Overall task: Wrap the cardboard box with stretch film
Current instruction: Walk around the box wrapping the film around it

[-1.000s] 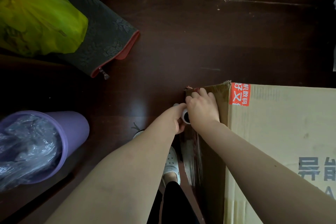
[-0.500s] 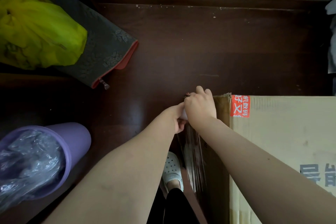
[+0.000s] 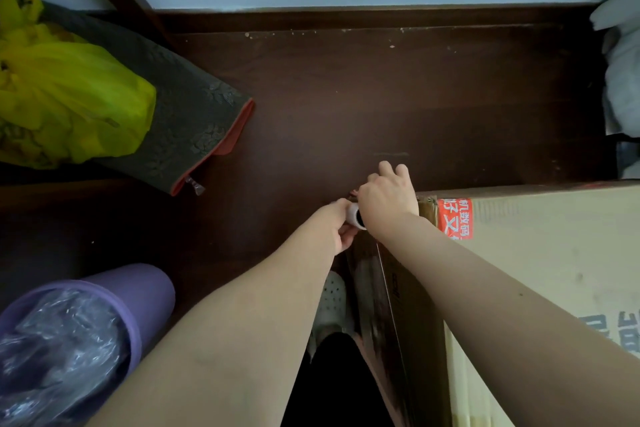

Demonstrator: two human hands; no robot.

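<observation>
While L hand (image 3: pixel 337 230) grips film roll (image 3: pixel 356 217), R hand (image 3: pixel 388 199) has reached past box (image 3: pixel 554 253) corner.

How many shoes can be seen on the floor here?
1. A white perforated shoe shows on the dark floor between the left forearm and the cardboard box. A second may be hidden under the arms.

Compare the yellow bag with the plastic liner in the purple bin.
Colour: the yellow bag is bright and opaque; the liner is clear and glossy.
Place: the yellow bag lies on a dark patterned cover, farther from the person; the liner sits inside the purple bin, nearer the person.
Both are crumpled plastic, to the left of the person's arms.
</observation>
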